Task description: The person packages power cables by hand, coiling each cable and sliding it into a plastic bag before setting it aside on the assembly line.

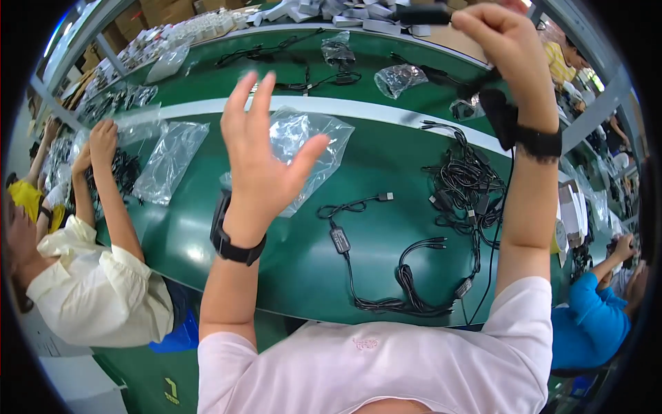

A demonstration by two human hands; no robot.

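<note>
My left hand (pixel 265 162) is raised over the green table with its fingers spread, holding nothing. Below and behind it lies a clear plastic bag (pixel 317 134). High at the upper right, my right hand (pixel 507 45) pinches the end of a black oblong piece (pixel 422 14); its exact kind does not show. In front of me a black USB cable (pixel 350 272) lies loosely bent, with a small inline box (pixel 339 240) and a silver plug (pixel 389 196). To its right sits a tangled heap of black cables (pixel 469 176), below my right forearm.
A green conveyor belt (pixel 227 76) beyond a white rail (pixel 386 109) carries bagged cables (pixel 338 52). White boxes (pixel 345 14) are piled behind it. A co-worker in a cream shirt (pixel 96 283) works at left beside more clear bags (pixel 171 162); another in blue (pixel 593 317) sits at right.
</note>
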